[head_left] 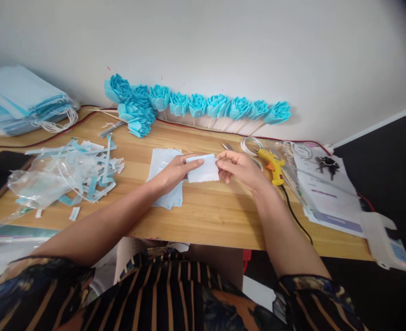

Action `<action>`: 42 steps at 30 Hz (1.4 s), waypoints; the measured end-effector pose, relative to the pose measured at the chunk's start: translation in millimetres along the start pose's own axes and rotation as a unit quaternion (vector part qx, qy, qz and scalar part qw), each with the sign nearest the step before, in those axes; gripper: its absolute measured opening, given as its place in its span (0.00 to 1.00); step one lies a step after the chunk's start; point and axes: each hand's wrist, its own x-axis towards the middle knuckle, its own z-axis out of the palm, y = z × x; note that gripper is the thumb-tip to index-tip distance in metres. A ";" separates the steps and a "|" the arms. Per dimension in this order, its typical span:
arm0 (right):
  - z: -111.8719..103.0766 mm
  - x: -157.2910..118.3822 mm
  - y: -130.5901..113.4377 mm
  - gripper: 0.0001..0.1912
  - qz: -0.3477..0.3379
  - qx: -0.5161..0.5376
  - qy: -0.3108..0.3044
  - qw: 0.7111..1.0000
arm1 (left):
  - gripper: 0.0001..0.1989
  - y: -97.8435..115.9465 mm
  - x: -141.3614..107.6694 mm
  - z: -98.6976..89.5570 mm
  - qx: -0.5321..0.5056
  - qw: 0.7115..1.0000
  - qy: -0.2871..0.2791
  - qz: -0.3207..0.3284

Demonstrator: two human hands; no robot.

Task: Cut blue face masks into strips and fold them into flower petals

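Observation:
A small folded piece of pale blue-white material (203, 169) is held up over the middle of the table. My left hand (176, 174) grips its left side, thumb on top. At its right edge, my right hand (236, 168) pinches with thumb and fingers. Beneath and left of my left hand lie flat pale blue sheets (165, 193). A row of blue rosette flowers on thin sticks (218, 106) leans against the wall, with several more bunched (137, 110) at its left end.
Blue-white scraps and clear plastic (65, 172) lie left, beside a dark phone (3, 174). Stacked masks (27, 101) stand at the back left. A yellow glue gun (273, 166), tape roll (251, 146), papers (330, 197), keys (327, 164) and a white power strip (384, 239) are on the right.

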 end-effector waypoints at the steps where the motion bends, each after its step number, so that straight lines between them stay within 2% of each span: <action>1: -0.2 -0.2 0.0 0.13 0.000 -0.001 0.000 1.000 | 0.26 -0.3 0.0 -0.1 0.005 1.000 0.005 -0.001; 9: 2.1 -1.7 -2.4 0.15 -0.006 -0.003 0.004 1.000 | 0.23 -6.4 2.6 -4.0 0.017 1.000 0.005 0.017; 13: 8.4 -0.3 -1.7 0.18 -0.038 0.018 0.043 0.998 | 0.22 -8.3 5.0 -6.2 0.001 1.000 0.018 0.024; 16: 15.4 2.8 4.0 0.25 -0.072 0.029 0.055 0.995 | 0.20 -7.9 5.5 -6.5 -0.004 0.999 0.042 0.029; 19: 23.9 5.6 11.0 0.35 -0.097 0.020 0.047 0.994 | 0.20 -6.8 4.8 -5.3 -0.005 0.999 0.036 0.038; 22: 31.3 6.1 13.7 0.40 -0.104 -0.005 0.059 0.993 | 0.20 -6.2 4.4 -4.3 0.004 0.998 0.030 0.051; 26: 32.4 5.8 12.8 0.38 -0.106 -0.045 0.072 0.991 | 0.20 -6.3 5.7 -5.4 -0.002 0.997 0.026 0.073; 30: 22.7 7.5 12.9 0.33 -0.117 -0.096 0.087 0.985 | 0.19 -5.7 7.4 -8.4 -0.008 0.995 0.043 0.094; 35: 12.9 7.9 10.5 0.24 -0.142 -0.111 0.132 0.975 | 0.19 -3.7 6.1 -7.8 -0.025 0.996 0.043 0.073; 39: 17.7 6.8 9.6 0.22 -0.173 -0.089 0.128 0.973 | 0.20 -2.5 4.1 -4.0 -0.022 0.997 0.037 0.059; 42: 23.9 7.9 12.0 0.18 -0.165 -0.095 0.133 0.973 | 0.21 -3.2 3.2 -1.5 -0.002 0.998 0.031 0.054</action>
